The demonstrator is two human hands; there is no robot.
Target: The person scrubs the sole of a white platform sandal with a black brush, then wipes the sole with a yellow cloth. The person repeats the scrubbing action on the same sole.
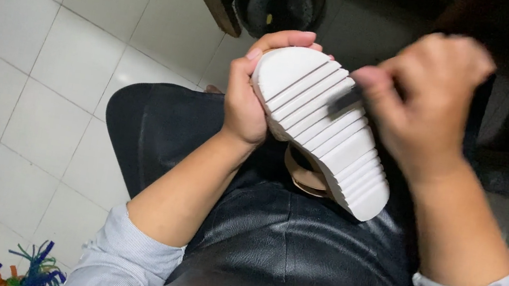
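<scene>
white floor tiles (pixel 42 62) lie below. left hand (pixel 247 101) fingers wrapped around a sandal (pixel 322 126), sole up over the lap; right hand (pixel 429 96) pinches a dark brush (pixel 345 99) on its ridges, which look mostly clean.

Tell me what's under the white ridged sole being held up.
Under the sole a tan strap or upper peeks out above the dark apron. The sole and left hand cover the rest.
</scene>
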